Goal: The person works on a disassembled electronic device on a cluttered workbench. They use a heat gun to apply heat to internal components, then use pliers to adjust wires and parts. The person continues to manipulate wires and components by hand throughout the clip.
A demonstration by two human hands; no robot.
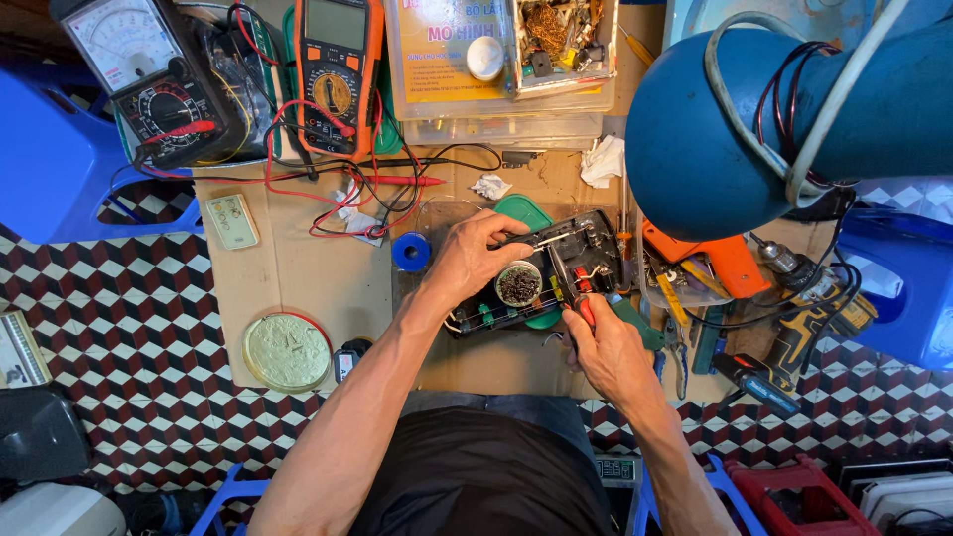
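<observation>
On a low cardboard-topped bench (298,268) over a checkered floor, a person works on an opened black device (556,268) lying near the middle, its inner parts showing.

Large things first. A blue lamp head (695,129) hangs over the right rear and hides part of the bench there. Blue stools (50,149) stand at left and right.

At the back lie an analog meter (149,79) and an orange-cased digital meter (338,69). Their red and black leads (328,189) trail loosely toward the device, stopping just short of it. A clear parts box (496,69) sits beside them.

Left hand (472,263): closed over the device's near-left end, fingers curled on the upper edge, pinning it down.

Right hand (611,347): gripping red-handled pliers (576,288), tips inside the device, close by a small round cup (518,285) of dark bits.

Judged step: gripping or pulling some small part inside; which part cannot be made out. It seems to call for a steady left hold and fine tip control.

Crowding: the orange tool (725,263) and a drill (804,328) lie just right of the working wrist. A blue tape roll (410,252) and a round yellow-green dish (288,350) sit to the left, apart.
</observation>
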